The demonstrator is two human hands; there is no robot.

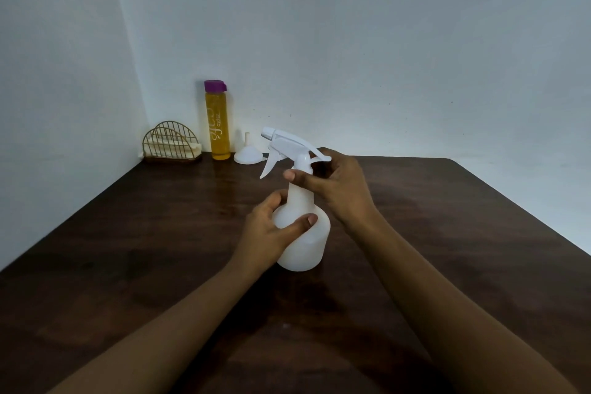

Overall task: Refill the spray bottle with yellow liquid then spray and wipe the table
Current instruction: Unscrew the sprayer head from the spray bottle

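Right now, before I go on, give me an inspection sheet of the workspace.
Surface: table, dark wood, no spill seen.
Job's things: spray bottle upright mid-table, head on; yellow bottle capped, at the back; funnel beside it, spout up.
Clutter: holder with something white, back-left corner.
Hands: left hand grips the spray bottle's body; right hand grips its neck.
Cables: nothing seen.
Surroundings: wall, bare.

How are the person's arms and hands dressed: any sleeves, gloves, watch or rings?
The view shows nothing worn. The left hand and right hand are bare, without gloves or rings; the visible thumbnails look short and unpainted. The left forearm and right forearm are bare too, with no sleeve, watch or bracelet in the picture.
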